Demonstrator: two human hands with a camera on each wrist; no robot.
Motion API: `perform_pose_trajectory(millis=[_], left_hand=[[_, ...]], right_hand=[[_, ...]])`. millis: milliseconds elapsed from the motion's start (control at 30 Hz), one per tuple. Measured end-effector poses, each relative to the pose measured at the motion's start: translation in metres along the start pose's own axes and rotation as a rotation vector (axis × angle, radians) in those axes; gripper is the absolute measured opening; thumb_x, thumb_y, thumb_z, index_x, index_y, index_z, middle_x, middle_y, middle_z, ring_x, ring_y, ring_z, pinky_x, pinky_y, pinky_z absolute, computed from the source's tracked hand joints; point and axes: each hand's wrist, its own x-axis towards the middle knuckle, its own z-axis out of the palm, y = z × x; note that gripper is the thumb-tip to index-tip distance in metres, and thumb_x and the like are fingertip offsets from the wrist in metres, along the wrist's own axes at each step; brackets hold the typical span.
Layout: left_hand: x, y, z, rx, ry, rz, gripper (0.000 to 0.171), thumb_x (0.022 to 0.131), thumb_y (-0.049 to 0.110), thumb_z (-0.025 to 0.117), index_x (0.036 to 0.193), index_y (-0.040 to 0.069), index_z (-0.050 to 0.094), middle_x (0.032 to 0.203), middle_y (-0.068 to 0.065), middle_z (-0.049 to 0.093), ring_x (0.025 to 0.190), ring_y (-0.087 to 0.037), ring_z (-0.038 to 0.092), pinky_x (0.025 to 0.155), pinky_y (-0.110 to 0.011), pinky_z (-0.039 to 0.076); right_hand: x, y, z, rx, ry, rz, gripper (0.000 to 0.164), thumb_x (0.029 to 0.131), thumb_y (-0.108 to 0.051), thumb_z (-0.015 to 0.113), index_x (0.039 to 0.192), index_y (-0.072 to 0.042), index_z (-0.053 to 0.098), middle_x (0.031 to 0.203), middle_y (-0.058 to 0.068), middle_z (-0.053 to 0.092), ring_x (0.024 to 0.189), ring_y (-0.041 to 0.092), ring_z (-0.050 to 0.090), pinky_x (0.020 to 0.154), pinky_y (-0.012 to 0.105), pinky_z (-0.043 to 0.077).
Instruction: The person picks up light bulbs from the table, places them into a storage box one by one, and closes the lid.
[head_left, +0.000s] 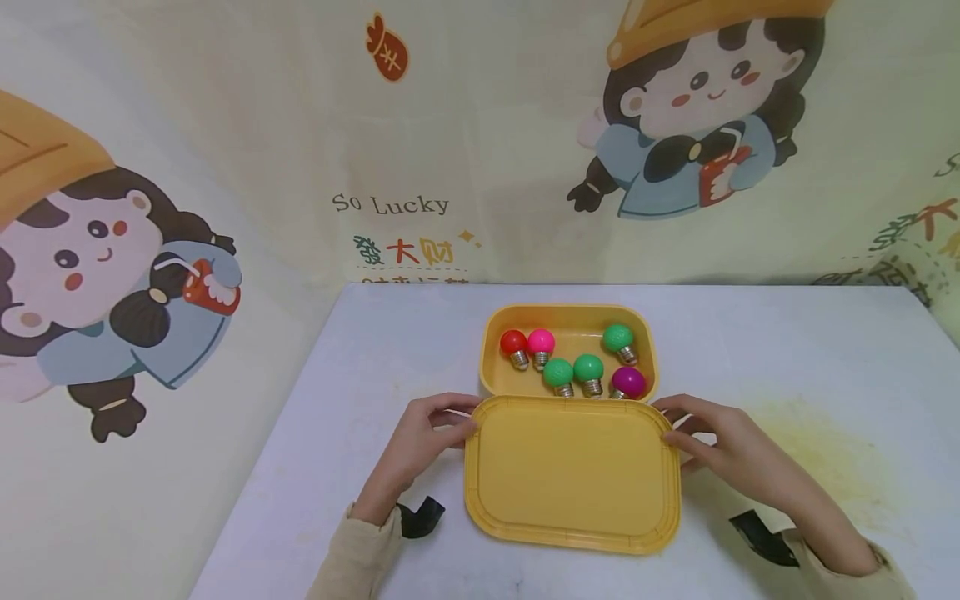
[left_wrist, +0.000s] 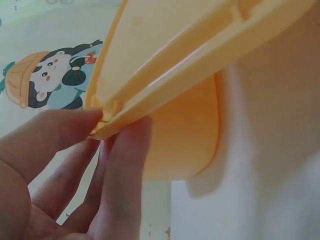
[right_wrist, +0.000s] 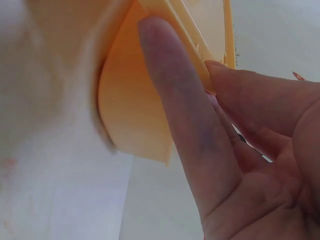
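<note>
A yellow rectangular lid (head_left: pixel 573 475) with rounded corners is held between both hands. My left hand (head_left: pixel 429 433) pinches its left edge near the far corner, thumb on top. At the opposite edge my right hand (head_left: pixel 720 442) pinches it the same way. Just beyond the lid stands a yellow box (head_left: pixel 570 315), its near side hidden behind the lid. Inside lie toy light bulbs: a red bulb (head_left: pixel 514 343), a pink bulb (head_left: pixel 541 342), several green bulbs (head_left: pixel 618 337) and a purple bulb (head_left: pixel 628 382). In the left wrist view the lid (left_wrist: pixel 165 70) tilts above the box wall (left_wrist: pixel 185 135).
The white table (head_left: pixel 405 333) ends at a cloth backdrop (head_left: pixel 480 150) printed with cartoon figures and lettering. A yellowish stain (head_left: pixel 817 450) marks the tabletop at the right. Black straps (head_left: pixel 422 517) stick out at the wrists.
</note>
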Motion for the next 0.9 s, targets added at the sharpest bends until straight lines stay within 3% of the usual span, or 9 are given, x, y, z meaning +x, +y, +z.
perform_pose_trajectory(millis=[300,600,900], left_hand=[[-0.001,-0.005,0.0,-0.03,-0.01,-0.039,0.042,0.087,0.007,0.076,0.127,0.004,0.064,0.111,-0.014,0.067,0.092,-0.021,0.07,0.072,-0.037,0.063],[0.002,0.0,-0.002,-0.01,0.029,-0.01,0.039,0.086,0.005,0.076,0.123,0.003,0.066,0.106,-0.014,0.068,0.09,-0.022,0.071,0.067,-0.039,0.063],[0.005,0.008,-0.004,-0.02,0.059,0.001,0.039,0.086,0.005,0.076,0.124,0.003,0.066,0.107,-0.016,0.067,0.093,-0.023,0.071,0.07,-0.04,0.063]], right_hand=[[0.002,-0.006,-0.003,-0.01,0.035,0.018,0.038,0.092,-0.004,0.068,0.128,0.001,0.056,0.114,0.018,0.065,0.09,0.008,0.067,0.061,0.026,0.061],[0.001,-0.014,-0.006,-0.03,0.098,-0.011,0.039,0.091,-0.006,0.069,0.128,-0.002,0.058,0.116,0.018,0.065,0.088,0.005,0.066,0.061,0.025,0.061],[0.003,-0.015,-0.008,-0.046,0.163,-0.128,0.035,0.09,-0.001,0.07,0.124,-0.004,0.061,0.111,0.013,0.066,0.087,0.002,0.066,0.059,0.029,0.061]])
